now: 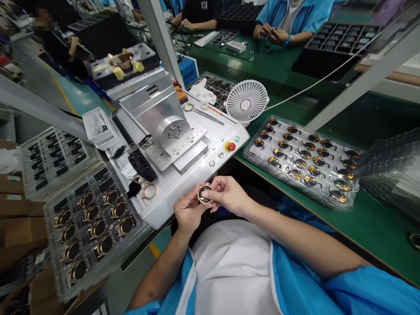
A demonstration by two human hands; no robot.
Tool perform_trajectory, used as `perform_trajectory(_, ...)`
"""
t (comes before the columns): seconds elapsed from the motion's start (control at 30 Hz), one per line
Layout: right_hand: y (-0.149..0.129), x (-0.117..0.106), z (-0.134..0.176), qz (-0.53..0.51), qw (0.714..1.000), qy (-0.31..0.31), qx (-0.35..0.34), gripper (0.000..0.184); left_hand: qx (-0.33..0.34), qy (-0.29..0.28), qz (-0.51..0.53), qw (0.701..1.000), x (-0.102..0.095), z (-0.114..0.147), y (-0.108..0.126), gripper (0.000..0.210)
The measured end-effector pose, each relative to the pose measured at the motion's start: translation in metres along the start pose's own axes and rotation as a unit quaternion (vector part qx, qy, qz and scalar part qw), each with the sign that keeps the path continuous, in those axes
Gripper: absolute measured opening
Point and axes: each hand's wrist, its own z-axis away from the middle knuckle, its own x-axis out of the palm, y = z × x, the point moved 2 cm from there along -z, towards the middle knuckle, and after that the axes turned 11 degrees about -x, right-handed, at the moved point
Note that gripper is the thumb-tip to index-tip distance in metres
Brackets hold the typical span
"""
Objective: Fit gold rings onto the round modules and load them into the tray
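Observation:
Close to my body, a round gold-rimmed watch case (205, 192) with a dark face is held between both hands. My left hand (188, 210) is closed around its left side and underside. From the right, my right hand (226, 194) grips the rim, its thumb pressed on the dark face. Just left of my hands, an empty gold ring-shaped case (149, 191) lies on the white machine base (170, 192). Further left, a clear tray (120, 253) carries several gold-rimmed watch cases with dark faces.
A metal machine fixture (173, 131) rises ahead, with a red stop button (231, 146) on its base. A white fan (246, 103) stands behind. On the green bench (377, 223), a clear tray (262, 153) holds several round parts with cables. Co-workers sit across the bench.

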Motion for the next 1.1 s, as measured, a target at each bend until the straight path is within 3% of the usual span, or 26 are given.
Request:
perform_trajectory(0.1, -0.01, -0.005, -0.024, 0.058, 0.998, -0.032, 0.018, 0.059, -0.007, 0.022, 0.031, 0.999, -0.003, -0.003, 0.003, 0.047)
perform_trajectory(0.27, -0.042, -0.024, -0.078, 0.096, 0.985, 0.136, -0.05, 0.043, -0.054, -0.029, 0.071, 0.996, -0.007, 0.0, 0.017, 0.039)
perform_trajectory(0.4, -0.055, -0.028, -0.096, 0.112, 0.978, 0.165, -0.063, 0.037, -0.031, -0.042, 0.027, 0.998, -0.011, 0.002, 0.027, 0.066)
perform_trajectory(0.53, -0.057, -0.023, -0.072, 0.103, 0.979, 0.135, -0.108, 0.042, 0.044, -0.006, -0.058, 0.997, -0.01, 0.001, 0.031, 0.085)
perform_trajectory(0.6, -0.055, -0.018, -0.049, 0.105, 0.985, 0.07, -0.113, 0.045, 0.08, 0.003, -0.105, 0.991, -0.007, 0.001, 0.032, 0.086)
perform_trajectory(0.73, -0.043, -0.006, -0.008, 0.125, 0.99, -0.039, -0.052, 0.044, 0.105, -0.002, -0.172, 0.979, 0.0, 0.003, 0.03, 0.089)
perform_trajectory(1.1, -0.03, -0.002, 0.004, 0.156, 0.987, -0.03, -0.035, 0.035, 0.152, -0.011, -0.203, 0.967, 0.007, 0.007, 0.033, 0.091)
